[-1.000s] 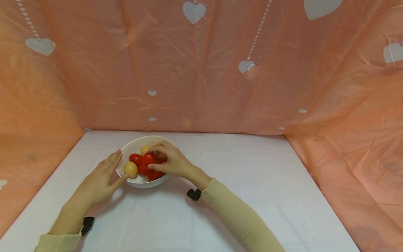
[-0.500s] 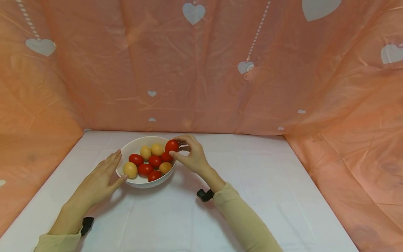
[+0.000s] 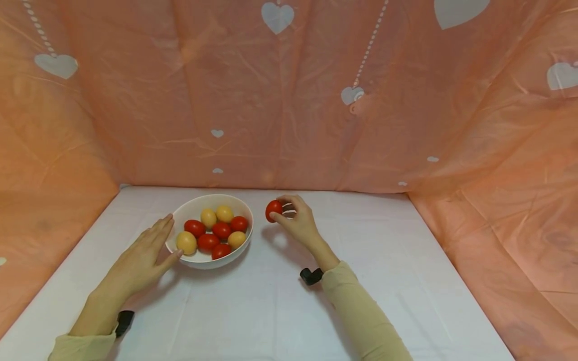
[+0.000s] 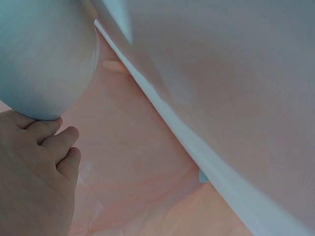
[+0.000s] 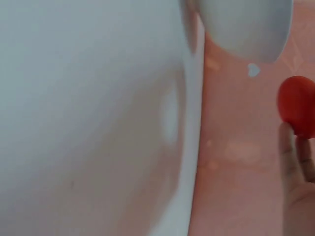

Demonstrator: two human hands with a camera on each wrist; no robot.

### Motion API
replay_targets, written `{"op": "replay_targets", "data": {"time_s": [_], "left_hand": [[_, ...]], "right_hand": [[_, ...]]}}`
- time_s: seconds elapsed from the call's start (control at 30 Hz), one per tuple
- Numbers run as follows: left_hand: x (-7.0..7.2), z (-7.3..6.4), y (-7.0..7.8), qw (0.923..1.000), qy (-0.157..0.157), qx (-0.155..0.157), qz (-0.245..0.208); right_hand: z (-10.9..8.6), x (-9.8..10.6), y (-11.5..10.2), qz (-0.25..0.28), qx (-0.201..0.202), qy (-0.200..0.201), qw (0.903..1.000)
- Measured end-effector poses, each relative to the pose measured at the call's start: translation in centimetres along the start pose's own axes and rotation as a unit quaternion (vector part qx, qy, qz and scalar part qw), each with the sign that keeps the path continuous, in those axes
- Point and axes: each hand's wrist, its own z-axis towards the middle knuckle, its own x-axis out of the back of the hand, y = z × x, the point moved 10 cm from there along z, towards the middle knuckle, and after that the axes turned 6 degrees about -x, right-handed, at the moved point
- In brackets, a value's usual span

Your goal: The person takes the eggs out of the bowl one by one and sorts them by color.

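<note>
A white bowl [image 3: 191, 208] stands left of centre on the table, holding several red tomatoes [image 3: 208, 242] and several yellow oval fruits [image 3: 186, 242]. My left hand [image 3: 135, 263] rests against the bowl's left side, fingers straight along the rim. In the left wrist view its fingertips touch the bowl's outside [image 4: 49, 64]. To the right of the bowl, my right hand [image 3: 300, 220] pinches one red tomato [image 3: 273, 211] between thumb and fingers, held above the table. The right wrist view shows this tomato [image 5: 298, 105] at the right edge, partly cut off.
A white cloth covers the table [image 3: 361, 260]. An orange curtain [image 3: 280, 100] with pale hearts rises behind it and along both sides. A black wrist mount [image 3: 310, 276] sits at the right cuff, another [image 3: 125, 322] at the left.
My right hand has lifted a red tomato out of the bowl and carried it right, past the rim. The left hand and the bowl have stayed in place.
</note>
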Motion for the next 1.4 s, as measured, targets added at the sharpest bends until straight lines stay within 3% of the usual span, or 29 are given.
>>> {"op": "replay_targets", "data": {"time_s": [0.23,0.5,0.8,1.4], "left_hand": [[0.1,0.0,0.0,1.0000,-0.002,0.005,0.001],[0.1,0.0,-0.1,0.9999,-0.006,0.009,0.001],[0.0,0.0,-0.1,0.9999,-0.008,0.009,-0.004],[-0.2,-0.2,-0.3,1.0000,-0.002,0.005,0.001]], "right_hand": [[0.4,0.2,3.1,-0.080,-0.086,-0.041,0.9923],[0.5,-0.2,4.9,-0.137,-0.127,-0.102,0.9770],[0.3,-0.6,5.9,-0.154,-0.148,-0.135,0.9675],[0.9,-0.6,6.9,-0.182,-0.153,-0.134,0.9619]]}}
